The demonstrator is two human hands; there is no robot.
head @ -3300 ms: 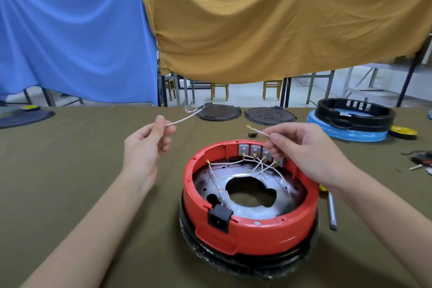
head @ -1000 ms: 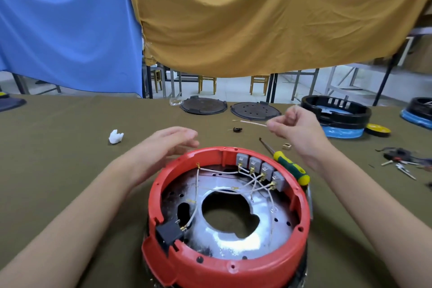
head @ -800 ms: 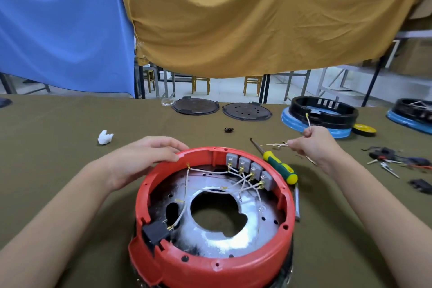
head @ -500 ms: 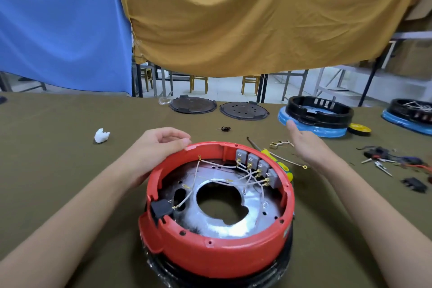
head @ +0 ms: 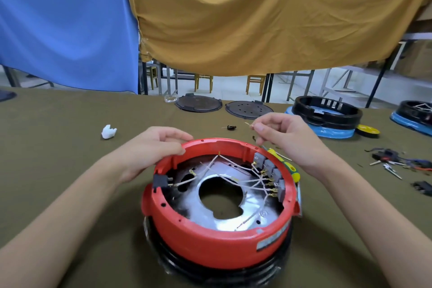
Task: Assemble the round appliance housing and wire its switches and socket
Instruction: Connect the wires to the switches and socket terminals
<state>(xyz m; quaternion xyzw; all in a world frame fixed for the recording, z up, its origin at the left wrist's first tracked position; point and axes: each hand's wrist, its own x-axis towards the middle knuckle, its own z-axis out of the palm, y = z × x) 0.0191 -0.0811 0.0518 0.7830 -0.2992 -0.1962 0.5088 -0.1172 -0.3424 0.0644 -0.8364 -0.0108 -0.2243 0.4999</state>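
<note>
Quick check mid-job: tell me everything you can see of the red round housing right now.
The red round plastic housing sits upright, open side up, on a black base wrapped in clear film on the olive cloth. Inside are a shiny metal plate with a central hole, four grey switches along the right inner wall, a black socket at the left, and thin white wires crossing between them. The left hand grips its far-left rim.

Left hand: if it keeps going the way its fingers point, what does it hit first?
The left hand already grips the far rim of the red housing, fingers pointing right along it. Straight on, it would probably follow the rim toward the grey switch row; depth unclear.
</note>
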